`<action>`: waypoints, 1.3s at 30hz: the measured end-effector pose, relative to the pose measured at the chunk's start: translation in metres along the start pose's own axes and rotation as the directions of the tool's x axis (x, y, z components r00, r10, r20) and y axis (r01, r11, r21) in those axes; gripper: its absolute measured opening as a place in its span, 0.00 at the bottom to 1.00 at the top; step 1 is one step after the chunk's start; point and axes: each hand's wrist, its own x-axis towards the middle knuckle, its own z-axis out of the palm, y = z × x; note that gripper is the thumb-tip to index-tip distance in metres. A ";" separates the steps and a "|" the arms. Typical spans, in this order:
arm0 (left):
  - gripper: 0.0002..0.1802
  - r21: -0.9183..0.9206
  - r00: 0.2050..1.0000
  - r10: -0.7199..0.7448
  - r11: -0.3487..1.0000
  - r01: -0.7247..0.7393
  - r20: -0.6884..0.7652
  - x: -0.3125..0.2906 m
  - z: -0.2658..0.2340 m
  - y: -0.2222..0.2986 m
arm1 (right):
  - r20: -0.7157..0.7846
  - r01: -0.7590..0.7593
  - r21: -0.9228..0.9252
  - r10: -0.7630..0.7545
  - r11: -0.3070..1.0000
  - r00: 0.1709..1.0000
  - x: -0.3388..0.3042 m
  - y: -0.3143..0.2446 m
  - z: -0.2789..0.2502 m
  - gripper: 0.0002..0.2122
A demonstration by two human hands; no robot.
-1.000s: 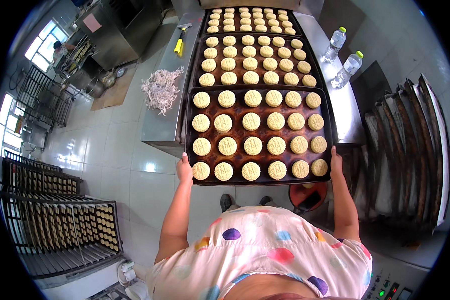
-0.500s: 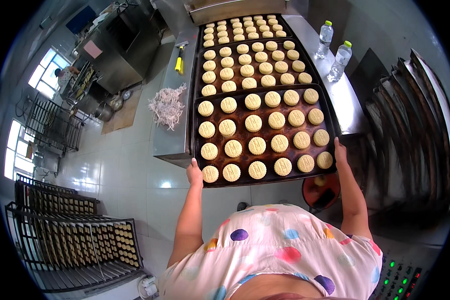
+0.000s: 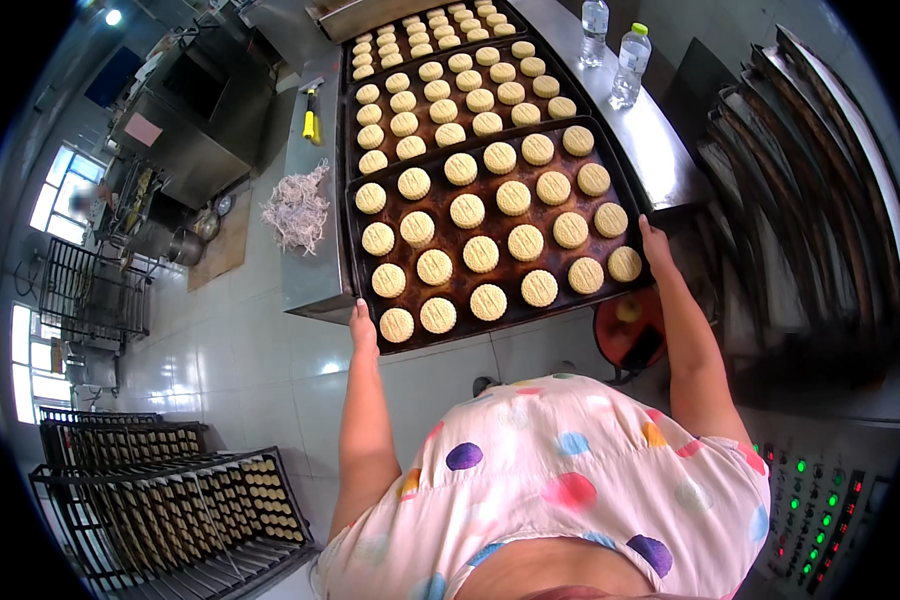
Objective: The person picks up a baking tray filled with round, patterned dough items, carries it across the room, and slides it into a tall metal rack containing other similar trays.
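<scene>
1. Stamped marks on the pale-yellow, round, scalloped cakes (image 3: 513, 198) and labels on the clear plastic bottles (image 3: 631, 66), at one o'clock, are unreadable.
2. The nearest dark rectangular metal tray (image 3: 448, 238) is at twelve o'clock from the person (image 3: 540, 480), long axis running half-past-eight to half-past-two.
3. Left hand (image 3: 363, 325) grips it at eight o'clock; right hand (image 3: 655, 248), at three.

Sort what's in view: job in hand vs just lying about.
Likely the job:
near tray, held by left hand and right hand
round pastries on it
tray just behind

Likely lying about:
yellow-handled tool
tangled pale strands
two clear bottles
</scene>
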 end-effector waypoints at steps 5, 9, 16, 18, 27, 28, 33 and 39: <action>0.34 0.043 0.997 -0.034 0.999 0.031 0.065 0.001 -0.030 -0.017 | 0.050 0.015 0.008 -0.016 1.000 0.999 -0.018 0.002 0.004 0.30; 0.36 0.109 0.992 0.015 0.994 -0.029 0.123 0.000 -0.010 -0.001 | 0.111 0.025 -0.013 -0.024 1.000 0.994 0.001 0.002 -0.012 0.31; 0.35 0.198 0.987 0.160 0.967 -0.163 0.032 -0.004 -0.024 -0.022 | 0.041 0.183 -0.026 -0.182 0.983 0.982 -0.022 0.009 0.001 0.29; 0.35 0.249 0.982 0.177 0.950 -0.186 0.060 0.000 -0.027 -0.023 | 0.103 0.097 -0.083 -0.089 0.992 0.991 -0.013 0.013 -0.002 0.29; 0.33 0.029 0.991 0.130 0.991 -0.130 0.014 0.003 -0.012 -0.014 | 0.033 0.038 -0.210 -0.032 0.977 0.999 0.001 0.014 0.009 0.31; 0.33 0.042 0.992 0.125 0.991 -0.125 0.003 0.005 -0.012 -0.011 | 0.028 0.042 -0.237 -0.037 0.971 0.999 0.002 0.011 0.009 0.32; 0.31 0.056 0.989 0.150 0.987 -0.149 -0.011 0.010 -0.010 -0.012 | -0.009 0.041 -0.274 -0.046 0.961 0.999 -0.003 0.008 0.010 0.32; 0.31 0.146 0.971 0.232 0.964 -0.222 -0.058 0.013 -0.009 -0.020 | -0.020 0.017 -0.289 -0.024 0.957 1.000 -0.009 0.004 0.011 0.32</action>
